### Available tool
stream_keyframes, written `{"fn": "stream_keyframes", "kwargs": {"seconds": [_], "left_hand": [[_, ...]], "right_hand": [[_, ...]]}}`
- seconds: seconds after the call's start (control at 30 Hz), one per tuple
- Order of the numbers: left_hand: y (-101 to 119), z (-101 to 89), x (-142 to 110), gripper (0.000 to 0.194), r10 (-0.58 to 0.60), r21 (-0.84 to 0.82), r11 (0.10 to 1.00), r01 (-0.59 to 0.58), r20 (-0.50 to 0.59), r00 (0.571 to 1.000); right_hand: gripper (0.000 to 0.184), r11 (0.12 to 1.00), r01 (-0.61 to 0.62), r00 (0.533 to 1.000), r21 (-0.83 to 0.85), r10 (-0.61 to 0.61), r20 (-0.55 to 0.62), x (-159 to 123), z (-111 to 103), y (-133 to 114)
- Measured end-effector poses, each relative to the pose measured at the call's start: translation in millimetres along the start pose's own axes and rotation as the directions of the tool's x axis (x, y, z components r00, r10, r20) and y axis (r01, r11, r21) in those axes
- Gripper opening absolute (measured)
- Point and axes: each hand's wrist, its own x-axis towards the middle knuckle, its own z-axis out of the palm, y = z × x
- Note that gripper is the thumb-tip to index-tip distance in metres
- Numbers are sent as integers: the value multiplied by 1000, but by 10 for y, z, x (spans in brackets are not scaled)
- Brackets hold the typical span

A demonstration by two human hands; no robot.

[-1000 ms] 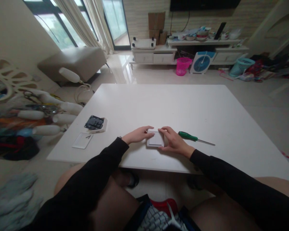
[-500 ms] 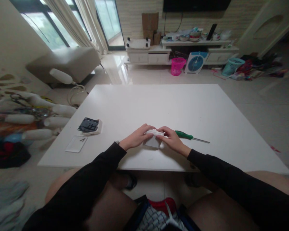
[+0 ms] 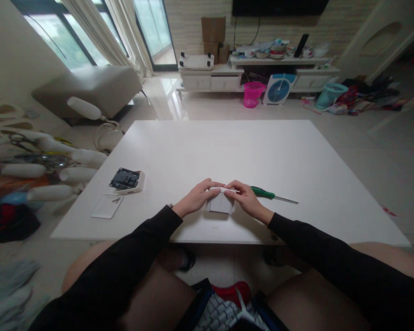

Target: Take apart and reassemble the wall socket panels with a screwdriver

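Observation:
A small white wall switch (image 3: 221,205) with thin lines down its face is held near the front edge of the white table. My left hand (image 3: 199,196) is closed on its left side, and my right hand (image 3: 247,198) grips it from the right. Both thumbs press near its upper edge, and the fingers behind it are partly hidden. Just beyond my right hand lies a screwdriver (image 3: 263,193) with a green handle, its shaft pointing right.
On the table's (image 3: 214,147) left side sits a white box-like part (image 3: 135,186) with a black module (image 3: 124,178) on top. In front of it, a shallow white cover (image 3: 105,208) holds small screws (image 3: 116,200).
The switch has tilted in my hands, so more of its lined front face shows. Both hands keep their grip in nearly the same place.

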Motion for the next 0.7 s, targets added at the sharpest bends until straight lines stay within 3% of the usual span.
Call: {"fn": "stream_keyframes", "kwargs": {"seconds": [0.37,0.53,0.7], "left_hand": [[42,59,14,45,-106,-191,976,106,12,994],[45,108,32,45,-184,-384,906,179,23,983],[77,93,44,43,-308,-551,792,263,12,951]], "right_hand": [[33,983,-165,986,86,163,33,66,3,-116],[36,974,-182,983,138,181,25,64,16,-131],[33,994,-96,993,-47,98,59,61,-37,-221]]}}
